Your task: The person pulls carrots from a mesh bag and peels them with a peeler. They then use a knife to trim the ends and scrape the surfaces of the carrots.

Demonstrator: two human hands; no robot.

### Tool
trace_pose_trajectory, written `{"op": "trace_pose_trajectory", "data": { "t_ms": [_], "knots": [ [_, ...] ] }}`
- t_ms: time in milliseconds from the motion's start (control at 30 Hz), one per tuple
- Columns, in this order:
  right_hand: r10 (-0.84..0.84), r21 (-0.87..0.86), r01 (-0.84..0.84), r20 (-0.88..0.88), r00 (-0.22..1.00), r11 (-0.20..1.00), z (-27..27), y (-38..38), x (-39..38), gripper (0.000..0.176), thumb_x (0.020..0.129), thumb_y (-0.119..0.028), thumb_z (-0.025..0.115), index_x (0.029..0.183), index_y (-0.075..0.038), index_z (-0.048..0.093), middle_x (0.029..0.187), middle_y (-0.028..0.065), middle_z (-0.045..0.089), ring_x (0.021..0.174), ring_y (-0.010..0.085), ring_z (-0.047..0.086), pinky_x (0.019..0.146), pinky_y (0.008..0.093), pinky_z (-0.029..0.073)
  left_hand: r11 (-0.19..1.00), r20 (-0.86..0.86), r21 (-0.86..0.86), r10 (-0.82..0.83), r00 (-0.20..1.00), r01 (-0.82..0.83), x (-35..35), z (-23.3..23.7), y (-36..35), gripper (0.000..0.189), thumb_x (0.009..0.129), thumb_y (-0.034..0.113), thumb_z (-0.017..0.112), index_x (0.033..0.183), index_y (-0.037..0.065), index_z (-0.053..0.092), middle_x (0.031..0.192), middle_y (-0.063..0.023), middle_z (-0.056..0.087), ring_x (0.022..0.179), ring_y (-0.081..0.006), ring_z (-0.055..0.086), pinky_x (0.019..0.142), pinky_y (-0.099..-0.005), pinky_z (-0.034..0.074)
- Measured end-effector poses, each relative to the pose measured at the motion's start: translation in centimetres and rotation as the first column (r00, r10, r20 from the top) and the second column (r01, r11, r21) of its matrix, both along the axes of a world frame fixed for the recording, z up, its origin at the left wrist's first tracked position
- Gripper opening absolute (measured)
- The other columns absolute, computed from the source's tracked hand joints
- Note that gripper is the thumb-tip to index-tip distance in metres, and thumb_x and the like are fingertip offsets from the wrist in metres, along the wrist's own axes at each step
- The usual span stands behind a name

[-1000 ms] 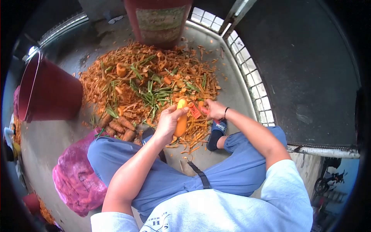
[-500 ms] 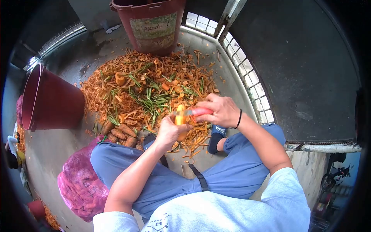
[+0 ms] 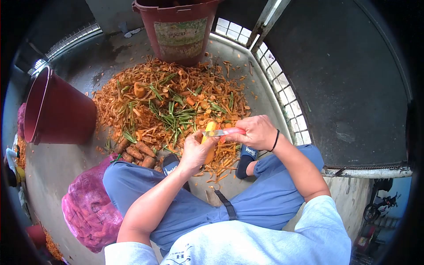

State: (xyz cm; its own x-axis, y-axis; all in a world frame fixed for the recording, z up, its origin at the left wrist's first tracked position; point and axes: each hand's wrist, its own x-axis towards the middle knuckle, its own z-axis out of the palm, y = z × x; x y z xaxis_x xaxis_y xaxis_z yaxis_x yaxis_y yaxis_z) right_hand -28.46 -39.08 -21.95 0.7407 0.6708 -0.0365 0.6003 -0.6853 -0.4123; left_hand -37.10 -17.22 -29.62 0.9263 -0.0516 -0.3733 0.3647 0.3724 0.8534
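My left hand grips a peeled yellow-orange carrot, held upright over the pile. My right hand is wrapped round the pinkish-red handle of a knife. Its silver blade lies across the upper part of the carrot, close to my left fingertips. Beneath both hands spreads a heap of carrot peelings, with green stems and cut carrot pieces mixed in. Several unpeeled carrots with soil on them lie left of my left hand.
A large dark red bin with a worn label stands behind the heap. Another red bin is on the left. Beside my left knee sits a pink mesh sack of carrots. A white grid barrier runs along the right.
My right hand has moved slightly right and down, and the knife blade now shows flat across the carrot. My left hand still holds the carrot. The view has shifted slightly.
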Motion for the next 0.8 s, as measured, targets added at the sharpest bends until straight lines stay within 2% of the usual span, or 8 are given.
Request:
{"op": "trace_pose_trajectory", "data": {
  "t_ms": [200, 300, 367, 500, 600, 633, 700, 800],
  "knots": [
    [0.031, 0.001, -0.031, 0.065, 0.997, 1.0, 0.1, 0.2, -0.1, 0.055, 0.09, -0.062, 0.067, 0.071, -0.01, 0.064, 0.065, 0.0117, 0.064, 0.062, 0.0344, 0.065, 0.056, 0.0463, 0.048, 0.999, 0.047, -0.004, 0.038, 0.998, -0.038, -0.3, 0.6, -0.2, 0.036, 0.09, 0.02, 0.081, 0.116, -0.001, 0.067, 0.1, -0.0043, 0.071, 0.087, -0.0082, 0.064, 0.077, -0.0252, 0.051],
    [-0.005, -0.004, 0.005, 0.201, 0.98, 1.0, -0.1, -0.3, 0.1, 0.056, 0.09, -0.062, 0.068, 0.069, -0.01, 0.063, 0.064, 0.012, 0.063, 0.061, 0.0338, 0.065, 0.056, 0.046, 0.049, 0.999, 0.006, 0.016, 0.045, 0.999, -0.045, -0.1, 1.1, -0.1, 0.038, 0.089, 0.021, 0.081, 0.117, -0.002, 0.068, 0.099, -0.0037, 0.07, 0.085, -0.0077, 0.063, 0.076, -0.0247, 0.05],
    [-0.053, -0.01, 0.056, 0.216, 0.975, 0.998, 0.4, -0.5, 0.4, 0.062, 0.09, -0.068, 0.063, 0.07, -0.01, 0.067, 0.064, 0.0135, 0.067, 0.062, 0.0335, 0.068, 0.057, 0.0475, 0.053, 0.998, -0.035, 0.062, 0.018, 0.999, -0.015, 0.0, 1.6, 0.0, 0.041, 0.089, 0.021, 0.081, 0.119, -0.003, 0.067, 0.097, -0.0026, 0.07, 0.083, -0.0075, 0.062, 0.075, -0.0244, 0.049],
    [-0.183, 0.022, 0.183, 0.23, 0.956, 0.983, -0.4, -1.8, 1.3, 0.061, 0.091, -0.066, 0.064, 0.071, -0.009, 0.068, 0.065, 0.0153, 0.066, 0.063, 0.0336, 0.069, 0.057, 0.0464, 0.052, 0.997, 0.004, 0.077, 0.013, 1.0, -0.013, -0.3, 1.4, -0.2, 0.038, 0.089, 0.019, 0.081, 0.117, -0.004, 0.067, 0.099, -0.0037, 0.07, 0.083, -0.0076, 0.061, 0.074, -0.0243, 0.049],
    [-0.184, 0.124, 0.228, -0.291, 0.939, 0.966, 0.0, -2.1, 1.1, 0.057, 0.092, -0.061, 0.068, 0.072, -0.009, 0.071, 0.063, 0.0152, 0.062, 0.056, 0.0327, 0.062, 0.056, 0.0422, 0.048, 0.997, 0.034, 0.071, -0.016, 0.999, 0.013, -0.4, 1.0, -0.3, 0.038, 0.089, 0.017, 0.08, 0.118, -0.003, 0.067, 0.101, -0.0044, 0.071, 0.086, -0.0084, 0.064, 0.076, -0.0246, 0.051],
    [-0.186, 0.127, 0.23, -0.291, 0.939, 0.965, 0.2, -1.8, 0.6, 0.057, 0.092, -0.061, 0.068, 0.072, -0.009, 0.071, 0.063, 0.0152, 0.062, 0.056, 0.0327, 0.062, 0.056, 0.0422, 0.048, 0.998, 0.04, 0.064, -0.023, 0.999, 0.021, -0.3, 1.0, -0.3, 0.037, 0.089, 0.016, 0.079, 0.119, -0.003, 0.067, 0.103, -0.005, 0.072, 0.088, -0.0088, 0.065, 0.078, -0.0246, 0.051],
    [-0.077, 0.063, 0.099, -0.289, 0.954, 0.993, 0.6, -1.2, -0.3, 0.055, 0.092, -0.063, 0.067, 0.075, -0.011, 0.074, 0.06, 0.0135, 0.061, 0.054, 0.0317, 0.059, 0.055, 0.0409, 0.048, 0.999, 0.051, 0.028, -0.019, 0.999, 0.017, -0.3, 0.9, -0.3, 0.036, 0.089, 0.015, 0.08, 0.118, -0.002, 0.068, 0.103, -0.0051, 0.072, 0.089, -0.009, 0.066, 0.079, -0.0247, 0.052],
    [-0.05, 0.073, 0.066, -0.2, 0.979, 0.995, 0.3, -0.9, -0.5, 0.056, 0.092, -0.064, 0.067, 0.073, -0.012, 0.074, 0.057, 0.0131, 0.059, 0.053, 0.0317, 0.058, 0.053, 0.0395, 0.047, 1.0, 0.058, 0.005, -0.027, 0.998, 0.026, -0.4, 0.9, -0.4, 0.032, 0.088, 0.013, 0.079, 0.115, -0.001, 0.07, 0.102, -0.0051, 0.073, 0.089, -0.0093, 0.067, 0.081, -0.0248, 0.052]
  ]
}}
